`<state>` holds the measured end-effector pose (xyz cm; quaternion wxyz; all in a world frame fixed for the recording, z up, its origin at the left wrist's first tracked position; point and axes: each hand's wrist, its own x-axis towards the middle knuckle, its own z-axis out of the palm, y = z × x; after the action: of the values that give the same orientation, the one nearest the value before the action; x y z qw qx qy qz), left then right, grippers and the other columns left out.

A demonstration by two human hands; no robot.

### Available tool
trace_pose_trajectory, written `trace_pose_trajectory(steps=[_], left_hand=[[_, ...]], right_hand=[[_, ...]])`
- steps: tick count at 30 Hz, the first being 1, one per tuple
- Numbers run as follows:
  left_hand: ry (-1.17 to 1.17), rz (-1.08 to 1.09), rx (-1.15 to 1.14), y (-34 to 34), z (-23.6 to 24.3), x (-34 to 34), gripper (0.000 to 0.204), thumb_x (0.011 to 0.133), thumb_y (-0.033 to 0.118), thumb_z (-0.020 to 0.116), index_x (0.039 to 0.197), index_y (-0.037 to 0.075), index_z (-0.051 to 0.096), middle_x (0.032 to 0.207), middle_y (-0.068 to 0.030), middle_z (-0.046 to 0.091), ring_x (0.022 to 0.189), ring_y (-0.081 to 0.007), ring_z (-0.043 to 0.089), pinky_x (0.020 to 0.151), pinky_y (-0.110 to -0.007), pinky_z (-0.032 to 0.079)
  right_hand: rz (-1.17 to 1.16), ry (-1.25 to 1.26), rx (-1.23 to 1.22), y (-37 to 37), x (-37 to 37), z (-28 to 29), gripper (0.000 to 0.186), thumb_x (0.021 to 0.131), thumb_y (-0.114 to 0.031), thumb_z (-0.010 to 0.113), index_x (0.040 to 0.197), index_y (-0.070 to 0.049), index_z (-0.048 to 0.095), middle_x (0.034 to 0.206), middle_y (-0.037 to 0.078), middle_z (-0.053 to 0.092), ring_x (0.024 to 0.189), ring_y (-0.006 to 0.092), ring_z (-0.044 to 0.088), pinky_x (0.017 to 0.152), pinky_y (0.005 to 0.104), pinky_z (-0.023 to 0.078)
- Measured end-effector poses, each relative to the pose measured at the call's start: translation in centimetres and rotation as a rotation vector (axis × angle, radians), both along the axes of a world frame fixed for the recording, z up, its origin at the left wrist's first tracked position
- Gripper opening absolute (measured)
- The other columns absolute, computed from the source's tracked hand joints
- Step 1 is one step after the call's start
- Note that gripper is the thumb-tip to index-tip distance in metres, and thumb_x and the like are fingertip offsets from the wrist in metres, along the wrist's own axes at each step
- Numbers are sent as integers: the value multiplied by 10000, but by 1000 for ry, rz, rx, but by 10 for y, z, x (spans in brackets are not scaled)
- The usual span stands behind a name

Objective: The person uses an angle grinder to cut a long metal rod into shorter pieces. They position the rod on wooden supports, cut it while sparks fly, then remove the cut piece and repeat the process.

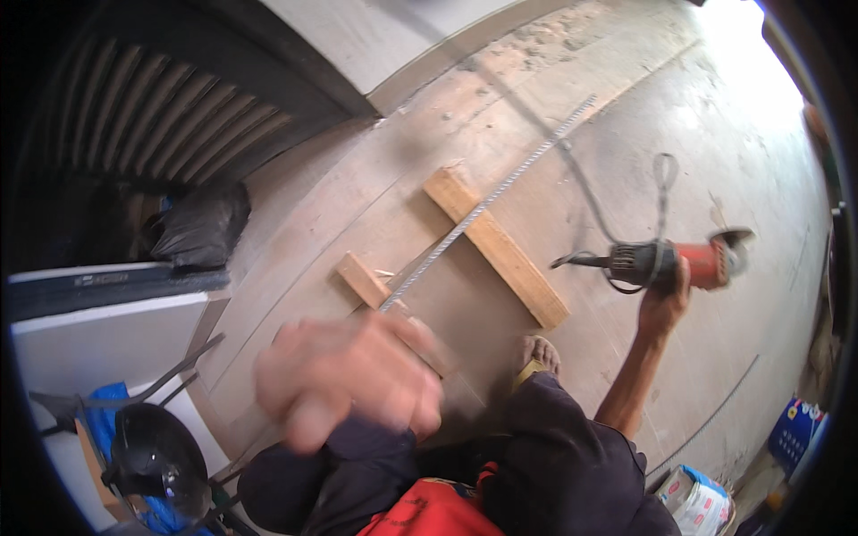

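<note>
"Over the long wooden block, what are you noting?"

"Ribbed steel rebar, slanting across it and running down toward a shorter block. Its near end is disappearing from view around the left hand."

"How far along, would you say?"

"Propping is looking done, by my judgement. No cut is showing along the visible length, so any cutting is probably remaining. The angle grinder is being held off to the right, well apart from the rebar. Whether it is running, I cannot tell."

"And the hands?"

"Right hand is wrapping around the grinder's body, gripping from below in this view, tail end pointing left. Left hand is blurring: fingers are looking loosely bent, but how wide they are opening, I cannot tell. Nothing is plainly showing in its grasp; contact with the rebar is staying unclear."
</note>
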<state>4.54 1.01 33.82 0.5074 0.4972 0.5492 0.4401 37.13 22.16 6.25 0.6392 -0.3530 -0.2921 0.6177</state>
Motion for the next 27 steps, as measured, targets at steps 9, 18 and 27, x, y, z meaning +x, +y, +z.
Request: trace_pose_trajectory(steps=[9,18,27], left_hand=[[-791,-369,542,20,-20,95,233,929,238,575,988,18,621,940,-140,682,908,-248,657,833,-364,498],[-876,-394,556,21,-30,110,284,925,252,586,1046,-5,577,979,-162,667,947,-268,643,862,-372,483],[-891,-387,569,25,-36,110,352,921,266,598,1104,-28,534,1017,-183,651,987,-288,628,892,-380,469]], right_hand=[[-70,-108,-1,-24,27,16,530,956,-175,542,1396,47,346,1361,214,478,1263,298,481,1080,455,381],[65,-109,31,-34,15,20,581,925,-133,571,1418,25,307,1368,219,446,1279,320,458,1081,477,389],[162,-110,41,-41,0,18,637,895,-154,605,1418,38,297,1356,218,447,1281,327,452,1093,476,372]])
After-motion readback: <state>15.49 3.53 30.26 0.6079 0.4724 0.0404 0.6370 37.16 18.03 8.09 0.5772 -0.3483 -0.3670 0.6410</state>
